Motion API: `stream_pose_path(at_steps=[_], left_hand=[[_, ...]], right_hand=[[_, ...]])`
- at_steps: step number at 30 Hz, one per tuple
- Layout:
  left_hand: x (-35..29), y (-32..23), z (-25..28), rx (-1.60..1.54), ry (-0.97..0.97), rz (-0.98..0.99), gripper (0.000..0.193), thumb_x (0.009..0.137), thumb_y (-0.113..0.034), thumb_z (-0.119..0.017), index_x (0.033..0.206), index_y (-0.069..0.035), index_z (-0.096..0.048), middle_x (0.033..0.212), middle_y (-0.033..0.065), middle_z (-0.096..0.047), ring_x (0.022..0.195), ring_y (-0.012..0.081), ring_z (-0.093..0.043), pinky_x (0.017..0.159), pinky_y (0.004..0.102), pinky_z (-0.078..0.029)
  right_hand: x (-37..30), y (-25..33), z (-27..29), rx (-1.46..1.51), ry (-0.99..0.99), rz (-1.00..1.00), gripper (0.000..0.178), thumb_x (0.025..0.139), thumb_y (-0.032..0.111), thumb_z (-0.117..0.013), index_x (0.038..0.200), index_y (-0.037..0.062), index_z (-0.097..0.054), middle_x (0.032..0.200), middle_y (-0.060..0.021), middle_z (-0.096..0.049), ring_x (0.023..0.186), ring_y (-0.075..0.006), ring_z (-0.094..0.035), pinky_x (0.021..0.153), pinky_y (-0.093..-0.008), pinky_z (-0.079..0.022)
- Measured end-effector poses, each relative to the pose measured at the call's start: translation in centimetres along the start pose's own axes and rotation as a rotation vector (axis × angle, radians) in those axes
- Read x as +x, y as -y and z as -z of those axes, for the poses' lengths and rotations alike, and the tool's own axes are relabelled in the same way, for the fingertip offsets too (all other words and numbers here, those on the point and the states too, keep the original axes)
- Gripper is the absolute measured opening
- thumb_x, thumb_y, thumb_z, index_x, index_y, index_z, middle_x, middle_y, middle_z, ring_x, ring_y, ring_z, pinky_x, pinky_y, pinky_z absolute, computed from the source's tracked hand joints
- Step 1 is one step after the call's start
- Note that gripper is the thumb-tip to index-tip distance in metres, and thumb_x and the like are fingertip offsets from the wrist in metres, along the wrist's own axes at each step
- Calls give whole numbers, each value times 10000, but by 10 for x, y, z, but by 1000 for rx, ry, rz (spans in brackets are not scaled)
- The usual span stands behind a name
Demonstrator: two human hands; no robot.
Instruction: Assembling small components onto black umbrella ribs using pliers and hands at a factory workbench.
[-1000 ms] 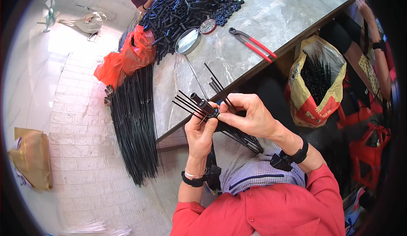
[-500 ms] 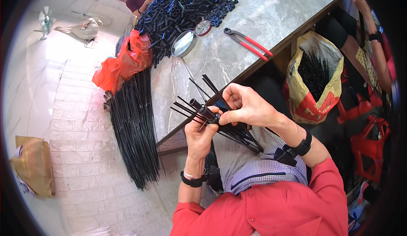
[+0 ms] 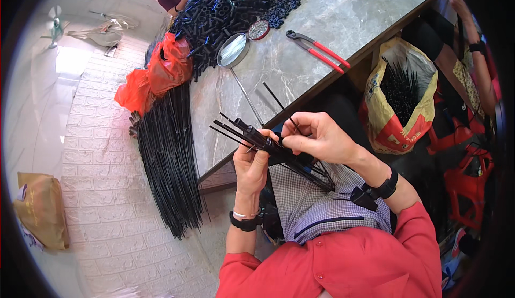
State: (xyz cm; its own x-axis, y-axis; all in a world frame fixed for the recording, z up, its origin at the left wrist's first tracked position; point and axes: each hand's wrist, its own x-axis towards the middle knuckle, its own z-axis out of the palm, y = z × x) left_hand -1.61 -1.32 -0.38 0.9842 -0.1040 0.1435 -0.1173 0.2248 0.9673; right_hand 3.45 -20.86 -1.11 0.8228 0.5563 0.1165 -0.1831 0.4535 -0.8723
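In front of my lap, my left hand [image 3: 251,168] closes around a short black tube [image 3: 251,132] together with several thin black rods [image 3: 226,133] that stick out past the fingers toward the upper left. My right hand [image 3: 330,140] is closed in a pinch on a single thin black rod [image 3: 275,97], which slants up and left from the fingertips. More rod ends [image 3: 311,176] hang below my hands over the checked cloth on my lap. Where the rods meet the tube is partly hidden by my fingers.
A grey marble table [image 3: 343,19] bears red-handled pliers [image 3: 320,52], a round dish [image 3: 233,50], a red-rimmed tin [image 3: 258,30] and a pile of black tubes [image 3: 228,11]. Long rods [image 3: 169,164] hang at its left edge. At right stands a sack [image 3: 399,134]; people sit nearby.
My right hand has shifted from the tube's dark collar to slightly farther right and now pinches one rod. The tube has tipped and lies lower among the rods in my left hand.
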Motion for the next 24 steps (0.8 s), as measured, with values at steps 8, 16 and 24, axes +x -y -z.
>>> stream_pose_path(at_steps=[8,16,24], left_hand=[[2,-2,-1,21,24,-59,337,894,-156,-661,1161,22,-560,1133,97,-577,994,158,-555,889,280,-436],[-6,-3,-3,45,-19,-43,362,874,-174,-689,1152,23,-568,1123,86,-577,1002,148,-550,877,271,-439],[-6,-13,-7,193,21,-44,254,750,27,-689,998,16,-635,1029,71,-604,925,154,-579,803,274,-465]], right_hand=[[-5,0,-16,-177,-96,92,121,844,79,-675,901,-25,-653,721,22,-579,665,-10,-493,554,-201,-415],[-6,4,-14,-204,0,172,122,844,57,-667,936,-21,-657,767,-9,-607,744,-28,-542,585,-204,-434],[-5,-2,-6,-40,6,41,219,769,79,-743,889,-19,-588,737,7,-564,704,-40,-535,591,-214,-444]])
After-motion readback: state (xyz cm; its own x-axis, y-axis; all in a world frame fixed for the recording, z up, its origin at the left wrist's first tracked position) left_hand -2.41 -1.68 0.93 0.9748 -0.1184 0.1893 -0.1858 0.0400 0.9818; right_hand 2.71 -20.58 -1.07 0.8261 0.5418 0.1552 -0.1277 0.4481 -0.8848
